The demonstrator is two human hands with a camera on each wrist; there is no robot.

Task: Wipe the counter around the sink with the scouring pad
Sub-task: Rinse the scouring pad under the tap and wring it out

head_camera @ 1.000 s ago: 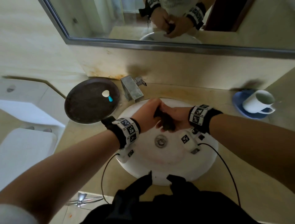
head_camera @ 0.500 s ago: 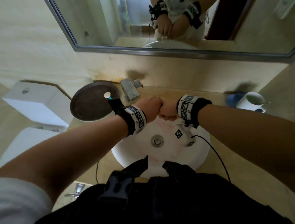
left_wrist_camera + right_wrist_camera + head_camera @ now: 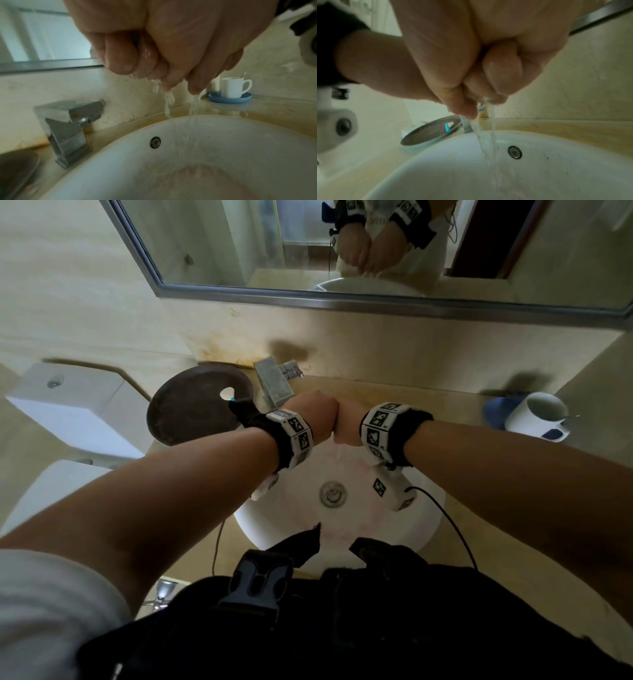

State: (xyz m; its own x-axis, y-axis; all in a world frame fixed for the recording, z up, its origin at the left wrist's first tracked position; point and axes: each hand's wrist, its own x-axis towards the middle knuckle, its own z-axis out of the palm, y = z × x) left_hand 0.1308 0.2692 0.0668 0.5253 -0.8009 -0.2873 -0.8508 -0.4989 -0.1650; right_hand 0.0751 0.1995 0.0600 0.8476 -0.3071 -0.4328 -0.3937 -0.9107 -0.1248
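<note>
Both hands are clenched into fists, pressed knuckle to knuckle above the back of the white sink (image 3: 423,529). My left hand (image 3: 318,414) and right hand (image 3: 347,424) squeeze the scouring pad, which is hidden inside the closed fingers in every view. In the left wrist view thin streams of water (image 3: 169,105) run from under the curled fingers (image 3: 120,54) into the basin (image 3: 223,135). The right wrist view shows the same water (image 3: 489,135) falling from the tight fingers (image 3: 501,67). The beige counter (image 3: 513,559) surrounds the sink.
A square metal tap (image 3: 274,385) stands behind the basin. Left of it lies a round dark tray (image 3: 191,412) holding a small white and blue item (image 3: 227,395). A white mug (image 3: 541,416) on a blue saucer (image 3: 495,410) sits at the back right. A toilet (image 3: 68,419) is at the far left.
The hands rose from inside the basin and closed fully round the dark pad, which was visible between them a second ago. Water now runs from the fists.
</note>
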